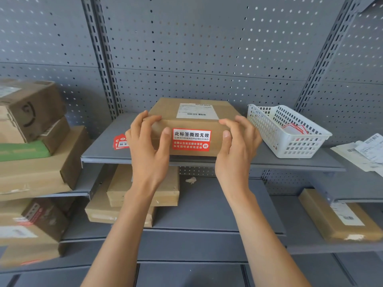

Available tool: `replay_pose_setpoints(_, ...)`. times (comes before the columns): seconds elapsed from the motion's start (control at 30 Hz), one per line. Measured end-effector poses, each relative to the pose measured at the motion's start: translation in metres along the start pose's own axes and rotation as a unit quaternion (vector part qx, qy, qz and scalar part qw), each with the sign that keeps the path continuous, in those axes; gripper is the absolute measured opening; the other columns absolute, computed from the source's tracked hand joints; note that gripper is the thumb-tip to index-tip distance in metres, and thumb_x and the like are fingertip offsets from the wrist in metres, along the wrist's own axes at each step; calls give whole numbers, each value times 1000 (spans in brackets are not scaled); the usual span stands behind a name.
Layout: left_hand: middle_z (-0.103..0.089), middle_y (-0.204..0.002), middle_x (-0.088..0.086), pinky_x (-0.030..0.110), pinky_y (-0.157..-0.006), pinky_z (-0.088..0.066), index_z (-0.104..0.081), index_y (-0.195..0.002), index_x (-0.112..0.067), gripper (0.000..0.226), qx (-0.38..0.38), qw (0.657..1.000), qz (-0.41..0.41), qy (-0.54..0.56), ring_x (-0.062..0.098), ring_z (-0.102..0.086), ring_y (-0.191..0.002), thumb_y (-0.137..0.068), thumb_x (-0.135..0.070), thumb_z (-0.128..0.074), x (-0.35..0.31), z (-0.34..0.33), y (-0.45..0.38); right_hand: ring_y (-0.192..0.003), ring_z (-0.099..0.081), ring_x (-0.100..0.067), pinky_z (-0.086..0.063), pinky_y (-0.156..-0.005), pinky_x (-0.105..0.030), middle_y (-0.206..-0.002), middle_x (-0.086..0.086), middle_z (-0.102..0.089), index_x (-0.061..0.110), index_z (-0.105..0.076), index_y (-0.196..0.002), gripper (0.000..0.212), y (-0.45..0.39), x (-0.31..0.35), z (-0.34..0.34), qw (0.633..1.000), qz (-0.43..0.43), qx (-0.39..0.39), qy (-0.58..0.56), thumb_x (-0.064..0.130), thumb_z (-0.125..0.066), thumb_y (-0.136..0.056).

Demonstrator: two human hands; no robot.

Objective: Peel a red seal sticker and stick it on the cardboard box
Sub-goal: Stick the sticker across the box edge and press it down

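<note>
Cardboard box (186, 112) on the shelf (259, 160), red seal sticker (191, 139) already across its front seam. Left hand (148, 146) and right hand (238, 146) gripping the box's ends, fingers curled. Best now: thumbs rubbing outward, flattening edges and corners firmly.

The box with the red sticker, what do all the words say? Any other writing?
Red seal sticker on the cardboard box: "此标签撕毁无效"
Same sticker: "CIBIAOQIANSIHUIWUXIAO"
Same sticker, two small white lines, partly blurred: "请确认包装完整在签收", "如有损坏请拒绝签收"
Its round mark: "封"
White shipping label on the box top: barcode, print too small.
Loose stickers on the shelf: "无效"; the rest is hidden.
</note>
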State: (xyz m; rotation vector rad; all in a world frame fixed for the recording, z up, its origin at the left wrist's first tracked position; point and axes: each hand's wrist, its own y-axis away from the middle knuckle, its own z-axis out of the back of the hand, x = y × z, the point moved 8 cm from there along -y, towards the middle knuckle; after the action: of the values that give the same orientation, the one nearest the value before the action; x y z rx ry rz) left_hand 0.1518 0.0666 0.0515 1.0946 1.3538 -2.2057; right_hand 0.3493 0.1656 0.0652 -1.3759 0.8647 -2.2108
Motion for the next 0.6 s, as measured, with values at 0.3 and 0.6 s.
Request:
replay_pose_setpoints(0.3, -42, -154, -4, 20, -110, -28, -61, -132, -24, 35, 38, 999, 3, 17, 15, -36, -139, -102, -40, -50, 15, -6, 3, -142, -31, -35, -28, -113, -31, -146, -12, -45, 15, -65, -125, 25, 8, -18, -15, 998, -11, 50, -21, 13, -50, -105)
replay_pose_setpoints(0.6, -47, -151, -5, 30, -113, -29, -64, -130, -26, 34, 67, 998, -4, 15, 14, -39, -140, -103, -40, -49, 25, -3, -1, -151, -23, -33, -25, -121, -41, -155, -7, -40, 19, -63, -132, 30, 12, -18, -13, 994, -12, 106, -7, 28, -54, -105)
